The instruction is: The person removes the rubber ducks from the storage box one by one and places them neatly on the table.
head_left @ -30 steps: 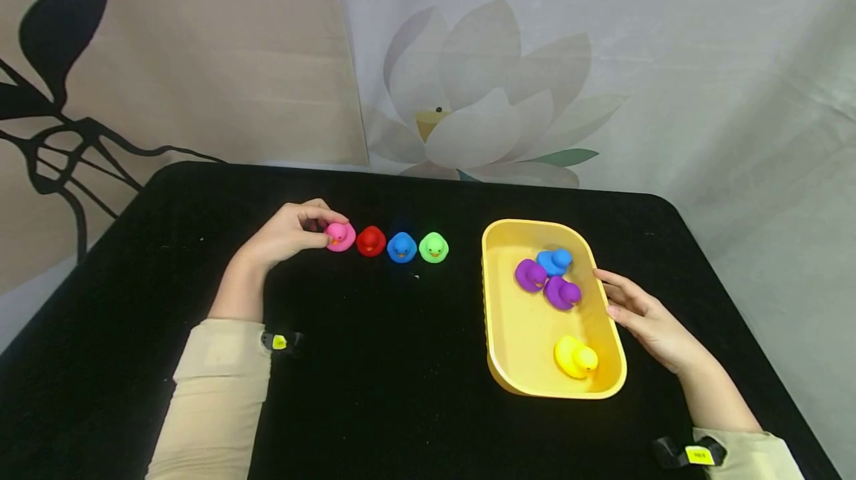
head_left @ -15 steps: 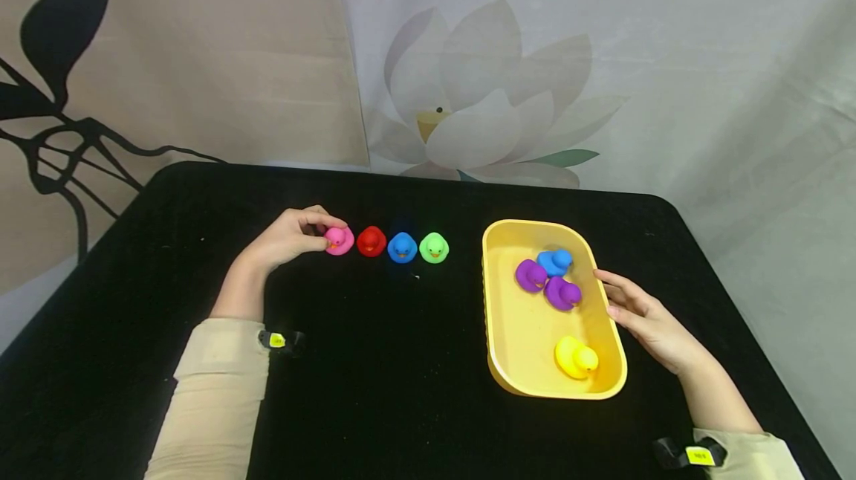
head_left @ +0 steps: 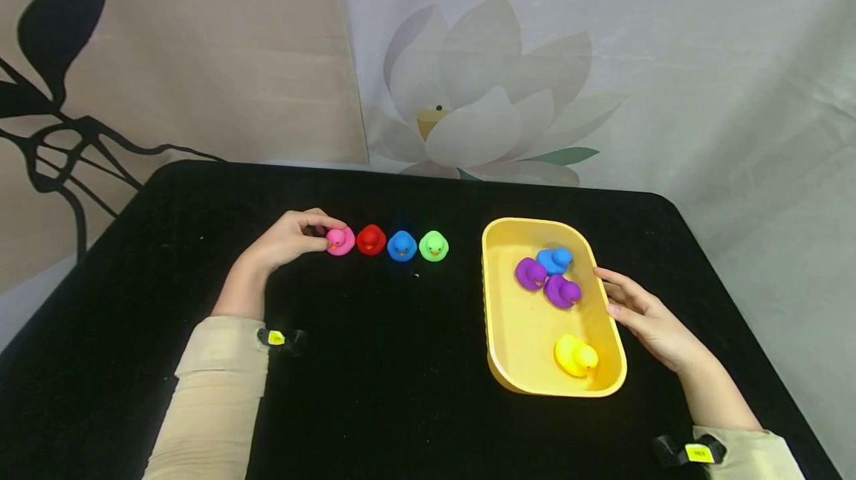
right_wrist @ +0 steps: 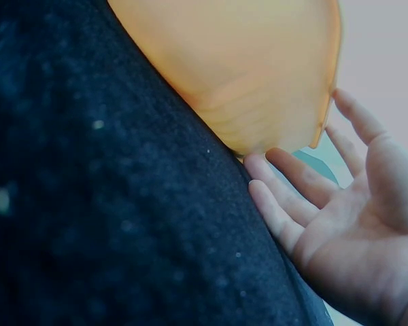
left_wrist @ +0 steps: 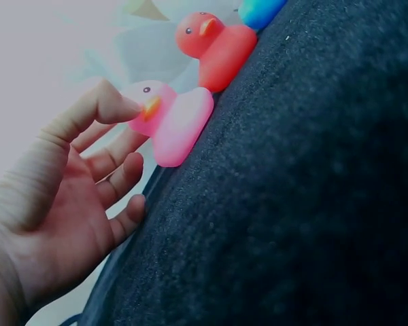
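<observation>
In the head view my left hand (head_left: pixel 289 238) pinches a pink rubber duck (head_left: pixel 343 241) by its head, between thumb and fingers. The left wrist view has the thumb at the orange beak and the duck's base (left_wrist: pixel 175 153) down at the black cloth. Just right of it sits a red duck (head_left: pixel 371 241), then a blue duck (head_left: pixel 402 247) and a green duck (head_left: pixel 434 247), all in one row. My right hand (head_left: pixel 647 324) rests with loosely extended fingers against the right side of a yellow plastic bin (head_left: pixel 521 354), its thumb tip (right_wrist: pixel 338 95) at the rim.
Inside the bin lie two purple ducks (head_left: pixel 562 292), another blue duck (head_left: pixel 554 262) and a yellow duck (head_left: pixel 576 357). A black cloth (head_left: pixel 374 368) covers the table, and a curtain with a printed flower (head_left: pixel 481 123) hangs behind its far edge.
The left hand and pink duck have shifted slightly, first a little left and toward me, then marginally back. The right hand and bin keep their place.
</observation>
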Available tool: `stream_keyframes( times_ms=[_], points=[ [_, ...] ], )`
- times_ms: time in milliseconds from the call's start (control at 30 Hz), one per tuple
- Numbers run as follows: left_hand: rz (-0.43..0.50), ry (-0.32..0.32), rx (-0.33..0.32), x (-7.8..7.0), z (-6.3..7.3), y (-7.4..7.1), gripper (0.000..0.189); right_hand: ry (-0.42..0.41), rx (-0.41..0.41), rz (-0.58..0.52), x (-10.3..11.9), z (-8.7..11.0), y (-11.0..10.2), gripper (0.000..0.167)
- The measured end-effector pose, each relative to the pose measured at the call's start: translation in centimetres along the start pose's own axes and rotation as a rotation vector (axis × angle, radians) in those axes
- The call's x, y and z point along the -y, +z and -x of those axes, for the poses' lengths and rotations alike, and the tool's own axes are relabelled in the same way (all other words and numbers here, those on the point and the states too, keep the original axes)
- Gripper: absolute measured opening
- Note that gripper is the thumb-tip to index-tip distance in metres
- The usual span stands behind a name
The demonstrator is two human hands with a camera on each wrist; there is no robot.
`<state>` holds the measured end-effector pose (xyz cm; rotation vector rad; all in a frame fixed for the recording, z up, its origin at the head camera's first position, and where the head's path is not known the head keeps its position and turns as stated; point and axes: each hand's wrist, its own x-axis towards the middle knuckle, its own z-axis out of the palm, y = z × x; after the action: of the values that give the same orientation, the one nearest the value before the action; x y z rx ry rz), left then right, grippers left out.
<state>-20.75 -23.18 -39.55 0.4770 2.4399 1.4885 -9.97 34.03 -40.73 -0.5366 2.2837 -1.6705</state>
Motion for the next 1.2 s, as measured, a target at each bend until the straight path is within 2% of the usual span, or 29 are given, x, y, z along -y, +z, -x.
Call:
stream_keyframes(
  times_ms=[200, 433, 567, 800, 1200],
  points=[
    [0.02, -0.002, 0.018, -1.3, 0.3, 0.0, 0.035, -0.009, 0.007, -0.01, 0.1, -0.2, 0.0, 0.048],
    [-0.013, -0.015, 0.012, 0.0, 0.2, -0.3, 0.038, -0.009, 0.007, -0.01, 0.1, -0.2, 0.1, 0.049],
    [-0.042, -0.01, -0.009, -0.3, 0.1, -0.4, 0.039, -0.002, 0.008, -0.018, 0.1, -0.2, 0.0, 0.049],
    [-0.102, 0.06, -0.043, -2.0, -0.3, -0.2, 0.038, 0.0, 0.007, -0.014, 0.1, -0.1, 0.0, 0.049],
    [-0.088, 0.225, -0.127, -6.5, 0.1, 0.8, 0.036, -0.007, -0.002, 0.002, 0.0, 0.1, 0.1, 0.049]
  ],
)
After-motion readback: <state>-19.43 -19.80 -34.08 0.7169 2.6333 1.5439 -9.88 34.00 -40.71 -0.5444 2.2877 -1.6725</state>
